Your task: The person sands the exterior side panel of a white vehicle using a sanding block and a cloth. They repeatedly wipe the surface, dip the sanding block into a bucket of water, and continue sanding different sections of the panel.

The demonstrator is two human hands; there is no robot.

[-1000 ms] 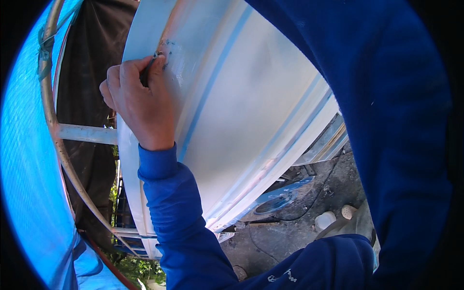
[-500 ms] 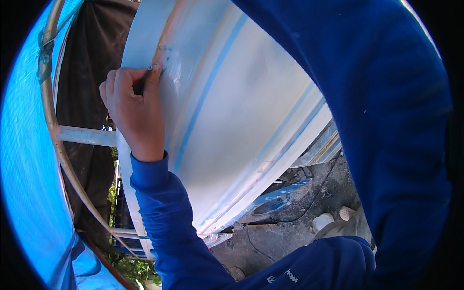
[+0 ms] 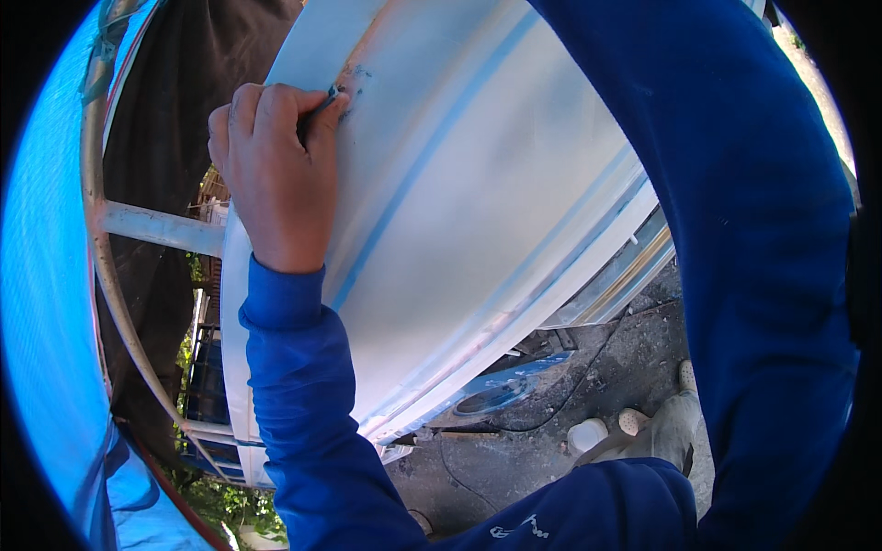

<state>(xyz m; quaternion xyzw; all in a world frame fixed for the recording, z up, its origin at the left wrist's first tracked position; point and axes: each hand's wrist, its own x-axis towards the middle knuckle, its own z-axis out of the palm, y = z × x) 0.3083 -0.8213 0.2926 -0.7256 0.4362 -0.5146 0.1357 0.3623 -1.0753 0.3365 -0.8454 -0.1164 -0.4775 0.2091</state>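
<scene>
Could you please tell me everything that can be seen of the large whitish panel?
The whitish panel is broad, smooth and curved, apparently painted, though its material is unclear. It slants across the view and runs out at the top. Lengthwise blue stripes cross it; near its upper left are a brownish streak and dark flecks. There the left hand holds a small dark piece at its surface; exact contact is unclear. The right sleeve hides part of it.
</scene>
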